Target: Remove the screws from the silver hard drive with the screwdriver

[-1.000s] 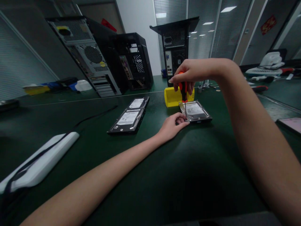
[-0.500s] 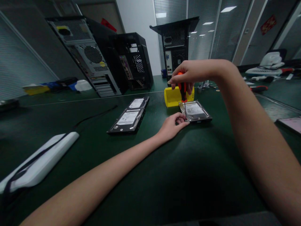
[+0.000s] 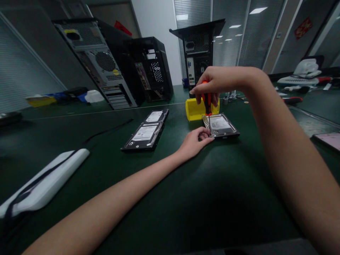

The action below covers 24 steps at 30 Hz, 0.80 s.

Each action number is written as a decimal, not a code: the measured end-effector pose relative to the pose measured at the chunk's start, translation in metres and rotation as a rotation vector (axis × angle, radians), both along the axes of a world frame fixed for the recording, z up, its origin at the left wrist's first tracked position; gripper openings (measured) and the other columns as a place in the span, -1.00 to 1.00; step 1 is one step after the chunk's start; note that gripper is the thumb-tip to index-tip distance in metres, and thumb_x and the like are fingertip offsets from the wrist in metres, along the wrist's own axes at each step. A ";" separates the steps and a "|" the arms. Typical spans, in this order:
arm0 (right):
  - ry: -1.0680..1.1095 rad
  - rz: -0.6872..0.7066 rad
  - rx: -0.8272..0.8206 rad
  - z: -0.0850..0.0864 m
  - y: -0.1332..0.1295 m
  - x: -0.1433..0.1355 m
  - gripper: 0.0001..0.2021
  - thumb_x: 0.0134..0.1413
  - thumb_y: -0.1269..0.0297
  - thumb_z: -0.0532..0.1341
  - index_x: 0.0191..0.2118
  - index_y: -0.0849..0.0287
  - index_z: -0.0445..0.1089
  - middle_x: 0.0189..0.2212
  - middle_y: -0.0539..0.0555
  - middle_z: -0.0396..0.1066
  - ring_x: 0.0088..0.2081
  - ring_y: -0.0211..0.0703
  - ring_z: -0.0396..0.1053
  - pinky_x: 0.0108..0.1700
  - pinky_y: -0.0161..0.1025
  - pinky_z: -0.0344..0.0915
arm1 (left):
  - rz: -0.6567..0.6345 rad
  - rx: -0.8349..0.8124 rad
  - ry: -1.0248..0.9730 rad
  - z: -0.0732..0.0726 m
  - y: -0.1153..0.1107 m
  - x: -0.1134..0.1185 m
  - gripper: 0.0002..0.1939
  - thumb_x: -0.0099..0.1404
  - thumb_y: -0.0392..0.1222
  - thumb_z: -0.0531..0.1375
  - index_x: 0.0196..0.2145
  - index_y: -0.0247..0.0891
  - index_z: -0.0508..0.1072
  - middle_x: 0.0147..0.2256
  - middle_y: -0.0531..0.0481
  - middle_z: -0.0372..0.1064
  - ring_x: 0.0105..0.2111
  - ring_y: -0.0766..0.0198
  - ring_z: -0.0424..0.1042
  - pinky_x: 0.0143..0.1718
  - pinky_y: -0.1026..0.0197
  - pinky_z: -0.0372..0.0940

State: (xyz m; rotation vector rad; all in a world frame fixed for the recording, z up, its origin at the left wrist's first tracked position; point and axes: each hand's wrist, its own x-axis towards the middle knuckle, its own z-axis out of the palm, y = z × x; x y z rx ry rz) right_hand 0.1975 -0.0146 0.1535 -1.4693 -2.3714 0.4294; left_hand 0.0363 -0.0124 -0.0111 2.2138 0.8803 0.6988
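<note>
My right hand (image 3: 209, 85) grips a red and black screwdriver (image 3: 207, 102) from above, its shaft upright. The screwdriver's tip meets the near left corner of a hard drive (image 3: 221, 124) with a white label. At that same corner is my left hand (image 3: 198, 140), its fingers curled and thumb against the drive's edge; it seems to steady the drive or the shaft's foot, and the exact contact is too small to tell. Just behind the drive stands a yellow open box (image 3: 195, 109). Two more hard drives (image 3: 145, 134) lie end to end on the left.
Three computer cases, one leaning (image 3: 103, 63), one open (image 3: 154, 71) and one upright (image 3: 198, 53), stand at the back. A white power strip (image 3: 53, 177) with a black cable lies at left. Red-handled pliers (image 3: 293, 100) and a pink-topped object (image 3: 328, 140) are at right.
The screwdriver handle and my right hand's fingers have shifted very slightly. My left hand and the hard drives have stayed where they were.
</note>
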 end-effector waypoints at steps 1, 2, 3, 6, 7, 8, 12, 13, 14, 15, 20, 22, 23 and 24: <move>0.000 0.001 -0.001 0.000 0.000 0.000 -0.56 0.15 -0.01 0.10 -0.18 0.26 0.52 -0.42 0.14 0.48 -0.36 -0.20 0.48 -0.40 -0.35 0.39 | 0.002 -0.002 0.001 0.000 0.000 0.000 -0.68 0.23 -0.02 0.17 -0.16 -0.31 0.39 -0.36 0.00 0.36 -0.36 0.29 0.34 -0.33 0.26 0.22; -0.001 -0.002 -0.001 -0.001 0.001 0.000 -0.57 0.15 0.00 0.10 -0.18 0.27 0.52 -0.42 0.14 0.48 -0.37 -0.20 0.48 -0.40 -0.35 0.38 | 0.004 -0.003 0.003 0.000 0.000 0.000 -0.69 0.23 -0.03 0.16 -0.17 -0.31 0.39 -0.36 0.00 0.36 -0.36 0.29 0.34 -0.33 0.26 0.22; -0.002 -0.006 0.000 -0.001 0.001 0.000 -0.57 0.16 0.00 0.09 -0.18 0.27 0.52 -0.43 0.13 0.48 -0.37 -0.20 0.48 -0.40 -0.35 0.38 | 0.004 -0.005 0.003 0.001 -0.001 0.000 -0.69 0.23 -0.03 0.17 -0.17 -0.31 0.39 -0.36 0.00 0.36 -0.36 0.29 0.34 -0.34 0.26 0.22; 0.001 -0.007 0.004 -0.002 0.002 0.000 -0.58 0.15 0.00 0.10 -0.18 0.26 0.52 -0.44 0.12 0.48 -0.37 -0.22 0.47 -0.40 -0.37 0.38 | 0.009 -0.004 -0.001 0.001 -0.001 0.000 -0.70 0.23 -0.04 0.17 -0.17 -0.31 0.39 -0.37 0.01 0.36 -0.37 0.30 0.34 -0.35 0.27 0.22; 0.001 -0.006 0.002 -0.002 0.003 0.000 -0.58 0.15 0.00 0.10 -0.18 0.26 0.52 -0.44 0.12 0.48 -0.37 -0.22 0.47 -0.39 -0.38 0.38 | 0.009 -0.005 -0.001 0.001 -0.001 0.000 -0.69 0.23 -0.04 0.17 -0.17 -0.30 0.39 -0.37 0.01 0.36 -0.37 0.30 0.34 -0.34 0.27 0.22; 0.001 -0.008 0.001 -0.002 0.003 0.000 -0.58 0.15 0.00 0.10 -0.18 0.26 0.52 -0.44 0.11 0.48 -0.36 -0.22 0.48 -0.39 -0.38 0.38 | 0.010 -0.005 0.002 0.001 -0.001 0.000 -0.69 0.23 -0.03 0.16 -0.17 -0.30 0.39 -0.37 0.01 0.36 -0.36 0.30 0.34 -0.34 0.27 0.22; -0.001 -0.017 -0.002 -0.002 0.003 -0.001 -0.59 0.16 0.02 0.10 -0.15 0.25 0.51 -0.41 0.11 0.49 -0.34 -0.21 0.48 -0.37 -0.36 0.39 | 0.006 -0.002 0.007 0.001 -0.001 0.000 -0.69 0.24 -0.02 0.16 -0.17 -0.30 0.39 -0.35 0.00 0.37 -0.35 0.28 0.35 -0.34 0.26 0.22; -0.001 -0.016 -0.004 -0.002 0.003 -0.001 -0.59 0.16 0.02 0.10 -0.14 0.25 0.51 -0.40 0.12 0.49 -0.34 -0.21 0.48 -0.36 -0.36 0.39 | 0.004 0.001 0.004 0.001 -0.001 0.000 -0.69 0.24 -0.03 0.16 -0.17 -0.30 0.39 -0.35 0.00 0.37 -0.35 0.28 0.35 -0.33 0.26 0.22; -0.001 -0.015 -0.006 -0.001 0.002 -0.001 -0.58 0.16 0.02 0.10 -0.14 0.25 0.51 -0.40 0.12 0.49 -0.34 -0.21 0.48 -0.36 -0.36 0.39 | 0.000 0.002 0.002 0.001 -0.001 0.000 -0.70 0.24 -0.03 0.16 -0.17 -0.30 0.39 -0.35 0.00 0.37 -0.35 0.29 0.35 -0.33 0.26 0.23; -0.002 -0.014 -0.010 -0.001 0.002 -0.002 -0.58 0.16 0.02 0.09 -0.13 0.25 0.50 -0.40 0.12 0.49 -0.34 -0.22 0.48 -0.36 -0.36 0.39 | -0.001 0.002 0.000 0.001 -0.001 0.000 -0.70 0.24 -0.04 0.16 -0.17 -0.30 0.39 -0.35 0.00 0.37 -0.35 0.29 0.35 -0.33 0.25 0.23; 0.008 -0.019 -0.004 -0.001 0.000 -0.003 -0.58 0.14 0.00 0.11 -0.15 0.25 0.51 -0.42 0.12 0.49 -0.35 -0.23 0.47 -0.37 -0.38 0.39 | -0.007 -0.006 -0.003 0.002 -0.002 0.000 -0.71 0.24 -0.05 0.16 -0.17 -0.31 0.39 -0.35 0.00 0.36 -0.36 0.29 0.34 -0.32 0.25 0.23; 0.012 -0.020 0.003 -0.001 -0.001 -0.003 -0.58 0.14 -0.01 0.11 -0.16 0.24 0.51 -0.42 0.12 0.48 -0.35 -0.22 0.47 -0.37 -0.36 0.39 | -0.012 -0.010 -0.007 0.003 -0.003 0.000 -0.71 0.24 -0.05 0.16 -0.17 -0.31 0.39 -0.35 0.00 0.36 -0.35 0.30 0.34 -0.32 0.25 0.23; 0.014 -0.019 0.005 -0.001 -0.001 -0.003 -0.58 0.14 -0.01 0.11 -0.16 0.24 0.51 -0.42 0.12 0.48 -0.35 -0.22 0.47 -0.37 -0.36 0.39 | -0.010 -0.012 -0.007 0.003 -0.003 0.000 -0.70 0.24 -0.05 0.16 -0.17 -0.31 0.39 -0.34 0.00 0.36 -0.35 0.29 0.34 -0.32 0.25 0.23; 0.013 -0.020 0.005 -0.001 -0.001 -0.003 -0.58 0.14 -0.02 0.10 -0.16 0.23 0.50 -0.42 0.11 0.48 -0.35 -0.22 0.47 -0.36 -0.35 0.40 | -0.006 -0.014 -0.005 0.003 -0.003 0.000 -0.70 0.24 -0.05 0.16 -0.17 -0.31 0.39 -0.34 -0.01 0.36 -0.35 0.29 0.34 -0.32 0.25 0.23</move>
